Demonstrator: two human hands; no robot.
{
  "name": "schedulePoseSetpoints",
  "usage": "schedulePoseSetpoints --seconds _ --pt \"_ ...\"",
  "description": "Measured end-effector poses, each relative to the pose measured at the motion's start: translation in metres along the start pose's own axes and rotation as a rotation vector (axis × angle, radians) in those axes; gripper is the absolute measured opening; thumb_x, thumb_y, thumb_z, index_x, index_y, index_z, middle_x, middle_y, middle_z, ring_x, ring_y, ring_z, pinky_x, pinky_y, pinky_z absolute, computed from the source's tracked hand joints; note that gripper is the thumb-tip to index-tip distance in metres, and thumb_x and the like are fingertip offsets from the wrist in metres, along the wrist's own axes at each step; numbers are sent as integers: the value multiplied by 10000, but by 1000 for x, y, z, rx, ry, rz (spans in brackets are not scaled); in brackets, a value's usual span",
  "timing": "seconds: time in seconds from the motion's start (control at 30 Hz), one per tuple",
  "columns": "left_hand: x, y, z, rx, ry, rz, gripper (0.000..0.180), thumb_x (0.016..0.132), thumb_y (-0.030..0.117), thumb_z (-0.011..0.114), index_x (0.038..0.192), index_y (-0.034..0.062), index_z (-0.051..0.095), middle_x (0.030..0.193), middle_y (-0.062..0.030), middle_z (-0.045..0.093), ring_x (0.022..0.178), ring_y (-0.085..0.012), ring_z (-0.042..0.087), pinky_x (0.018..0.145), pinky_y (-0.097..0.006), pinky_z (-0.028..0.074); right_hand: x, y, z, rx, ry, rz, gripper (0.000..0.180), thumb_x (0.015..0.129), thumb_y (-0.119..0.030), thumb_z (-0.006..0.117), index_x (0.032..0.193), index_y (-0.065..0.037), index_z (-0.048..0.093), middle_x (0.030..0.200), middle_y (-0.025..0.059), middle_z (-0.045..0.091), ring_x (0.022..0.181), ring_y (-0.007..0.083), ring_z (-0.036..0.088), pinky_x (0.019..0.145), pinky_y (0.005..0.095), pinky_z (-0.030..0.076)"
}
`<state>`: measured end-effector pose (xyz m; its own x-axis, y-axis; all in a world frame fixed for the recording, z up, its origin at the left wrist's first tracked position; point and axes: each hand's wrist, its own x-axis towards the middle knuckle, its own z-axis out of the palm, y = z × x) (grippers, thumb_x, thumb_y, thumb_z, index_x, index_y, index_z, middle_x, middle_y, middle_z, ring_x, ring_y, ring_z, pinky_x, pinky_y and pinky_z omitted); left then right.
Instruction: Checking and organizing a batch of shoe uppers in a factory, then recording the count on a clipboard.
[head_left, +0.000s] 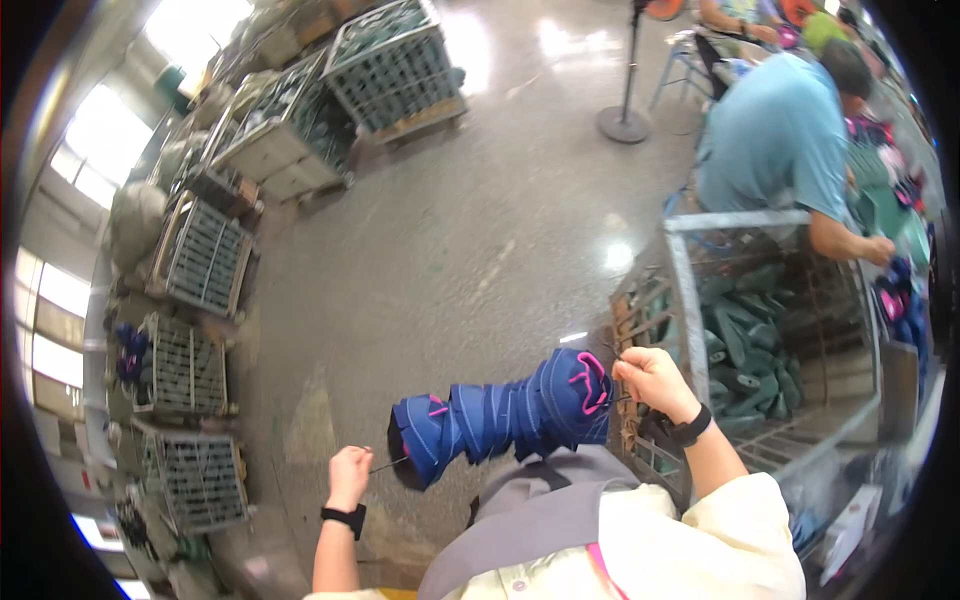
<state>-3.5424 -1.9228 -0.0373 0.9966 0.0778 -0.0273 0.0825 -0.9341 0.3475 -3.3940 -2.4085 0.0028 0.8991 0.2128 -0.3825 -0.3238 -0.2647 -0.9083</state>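
A long bundle of nested dark-blue fabric pieces with pink trim, which look like shoe uppers, lies crosswise in front of my body. A thin dark cord comes out of its left end. My left hand is closed on that cord, a little apart from the bundle. At the right end, my right hand is closed on another stretch of dark cord, close beside the pink-edged piece. Both wrists wear black bands. My grey apron is just behind the bundle.
To my right stands a metal cage cart holding green shoe lasts. Beyond it a person in a blue shirt works at a bench. Several loaded crate carts line the left side. A stand with a round base is ahead.
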Motion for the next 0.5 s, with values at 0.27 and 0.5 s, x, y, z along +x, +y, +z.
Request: schedulePoseSetpoints --seconds 0.27,0.5 --pt "13 6 148 -311 -720 -455 429 801 439 539 744 37 676 717 -188 632 758 -340 631 703 -410 489 168 107 59 -1200 -552 337 189 703 -139 560 774 -17 685 847 207 650 819 347 640 739 413 515" --pt "271 -25 195 -667 -338 -543 350 873 289 547 686 5 631 653 -67 629 638 -131 575 607 -302 457 375 113 -11 -1397 -684 48 178 690 -234 627 794 -115 709 901 119 669 856 293 638 743 395 504"
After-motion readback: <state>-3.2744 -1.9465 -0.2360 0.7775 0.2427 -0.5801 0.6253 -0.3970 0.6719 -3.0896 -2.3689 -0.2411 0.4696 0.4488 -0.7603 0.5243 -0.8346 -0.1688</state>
